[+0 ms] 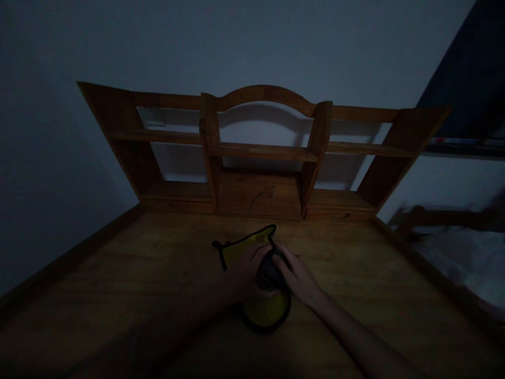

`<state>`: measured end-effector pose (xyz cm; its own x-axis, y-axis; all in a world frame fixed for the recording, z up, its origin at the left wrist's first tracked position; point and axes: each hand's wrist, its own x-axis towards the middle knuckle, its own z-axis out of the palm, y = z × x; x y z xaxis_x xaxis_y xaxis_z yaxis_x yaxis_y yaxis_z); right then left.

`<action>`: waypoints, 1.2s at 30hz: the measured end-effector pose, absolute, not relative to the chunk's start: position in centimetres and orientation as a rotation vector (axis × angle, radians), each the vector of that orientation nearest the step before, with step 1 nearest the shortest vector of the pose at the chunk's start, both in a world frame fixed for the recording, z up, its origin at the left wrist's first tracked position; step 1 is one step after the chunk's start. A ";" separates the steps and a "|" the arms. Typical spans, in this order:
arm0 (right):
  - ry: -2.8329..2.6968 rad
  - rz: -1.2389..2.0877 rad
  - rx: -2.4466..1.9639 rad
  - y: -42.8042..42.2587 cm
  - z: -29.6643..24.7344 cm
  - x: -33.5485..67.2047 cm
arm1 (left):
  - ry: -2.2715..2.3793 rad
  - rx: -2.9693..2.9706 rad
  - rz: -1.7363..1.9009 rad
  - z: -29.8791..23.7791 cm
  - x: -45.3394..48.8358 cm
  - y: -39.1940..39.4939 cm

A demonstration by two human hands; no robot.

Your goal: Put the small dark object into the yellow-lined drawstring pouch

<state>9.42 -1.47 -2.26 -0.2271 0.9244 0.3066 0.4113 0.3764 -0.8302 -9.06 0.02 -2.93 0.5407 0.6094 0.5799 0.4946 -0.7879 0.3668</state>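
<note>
A yellow cloth pouch with black trim (242,247) lies on the wooden desk (118,284), near its middle. My left hand (246,271) rests on the pouch, fingers curled around a small dark object (269,275) at the pouch's centre. My right hand (295,273) meets it from the right, fingers bent onto the same dark object. The scene is very dim, and I cannot make out what the dark object is.
A wooden hutch with shelves (260,152) stands at the back of the desk against a pale wall. A raised rim runs along the desk's left and right edges. To the right, beyond the desk, lies a blurred pale surface (461,258).
</note>
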 end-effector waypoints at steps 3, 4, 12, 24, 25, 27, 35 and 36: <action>-1.788 0.762 -1.123 -1.5 -2.1 9.2 | 0.955 2.625 1.097 -3.0 -9.1 0.1; -1.778 0.757 -1.120 -1.5 -2.1 9.1 | 0.950 2.620 1.095 -3.0 -9.1 0.1; -1.789 0.714 -1.144 -1.2 -3.1 9.2 | 0.920 2.629 1.003 -2.6 -9.1 -0.1; -1.636 0.849 -1.023 -1.2 -2.1 8.6 | 1.003 2.510 1.223 -2.9 -8.9 -0.1; -1.611 0.870 -1.024 -1.2 -2.0 8.6 | 1.015 2.497 1.228 -2.7 -8.9 -0.1; -1.576 0.895 -1.029 -1.2 -2.1 8.5 | 1.006 2.477 1.223 -2.6 -8.9 -0.1; -1.575 0.937 -1.047 -1.1 -2.1 8.5 | 0.936 2.486 1.163 -3.3 -9.0 0.6; -1.574 0.935 -1.053 -1.1 -2.2 8.5 | 0.948 2.487 1.154 -3.3 -9.0 0.5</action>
